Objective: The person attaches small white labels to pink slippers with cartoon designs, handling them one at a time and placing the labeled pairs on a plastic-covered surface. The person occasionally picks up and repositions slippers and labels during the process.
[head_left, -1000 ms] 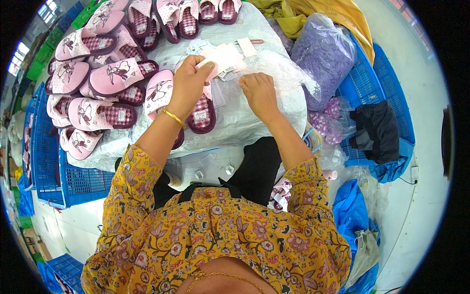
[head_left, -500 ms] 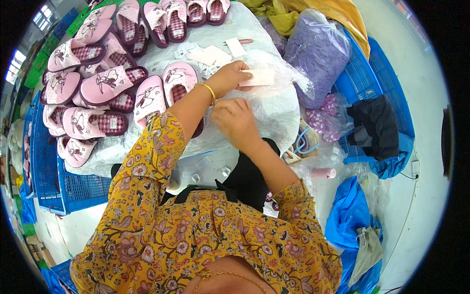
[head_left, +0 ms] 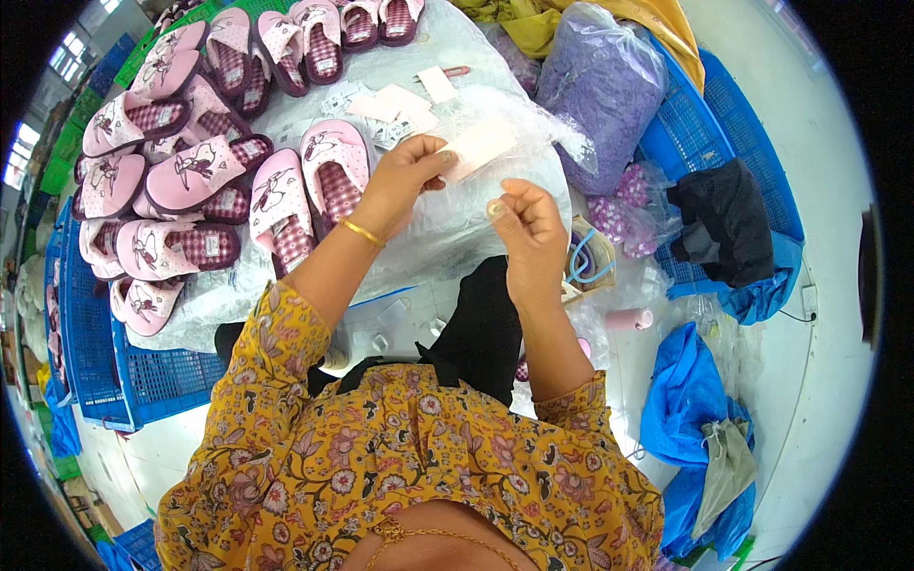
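Over the table, my left hand (head_left: 411,181) is closed on a pale card (head_left: 479,149), with thumb and fingers at its left edge. Just right of and below the card is my right hand (head_left: 529,233), raised, its fingers curled and the thumb near the index finger. Whatever its fingertips may hold is too small to make out. More pale cards (head_left: 392,103) and small printed labels (head_left: 345,98) lie beyond my left hand. To its left, a pair of pink slippers (head_left: 335,162) with checked insoles rests on the plastic-covered table (head_left: 457,214).
Several more pink slippers (head_left: 195,176) are heaped along the table's left side. At the right stand a clear bag of purple material (head_left: 605,100) and a blue crate (head_left: 752,143) with a black cloth (head_left: 728,224) over it. Another blue crate (head_left: 171,376) is at the left.
My left hand has drawn the card back toward me and tilted it. My right hand has moved right, away from the left wrist, and turned with its fingertips up.
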